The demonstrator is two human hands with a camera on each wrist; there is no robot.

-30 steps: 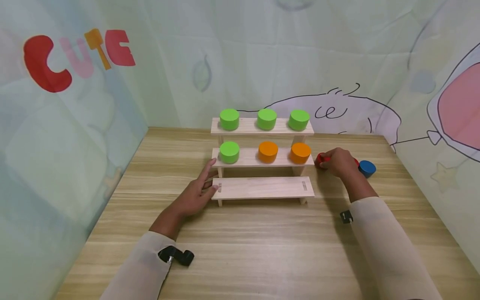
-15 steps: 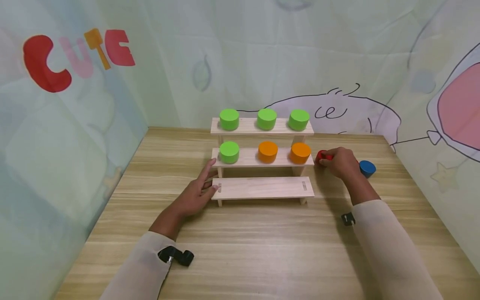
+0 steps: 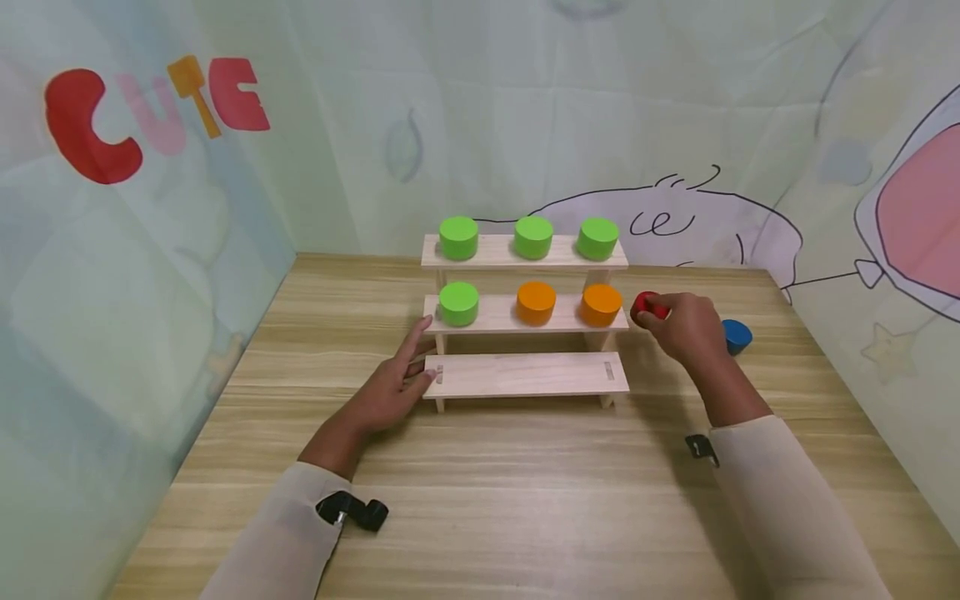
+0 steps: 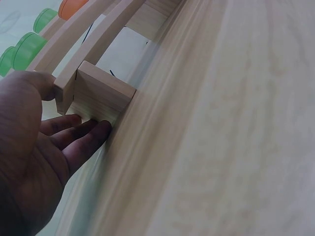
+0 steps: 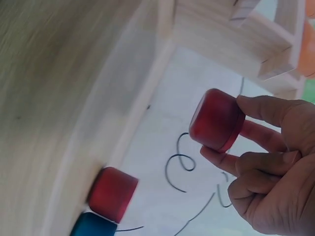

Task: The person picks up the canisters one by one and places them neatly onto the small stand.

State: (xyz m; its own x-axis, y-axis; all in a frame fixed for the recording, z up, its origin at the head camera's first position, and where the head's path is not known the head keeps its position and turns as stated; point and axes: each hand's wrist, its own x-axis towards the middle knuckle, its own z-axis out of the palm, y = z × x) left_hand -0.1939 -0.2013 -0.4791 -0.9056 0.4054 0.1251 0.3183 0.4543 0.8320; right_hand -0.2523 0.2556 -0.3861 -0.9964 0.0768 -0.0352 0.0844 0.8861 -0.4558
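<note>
Head view: our left hand, fingers extended, touches the end of the rack. Farther off, our right hand pinches a red block above the counter, a blue block just right of that hand. Past our left hand, orange blocks and green blocks stand on the rack.

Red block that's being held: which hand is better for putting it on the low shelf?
Probably the right hand: its fingers pinch the red block, to the right of the stand. The left hand is at the stand's left end, away from the block.
</note>
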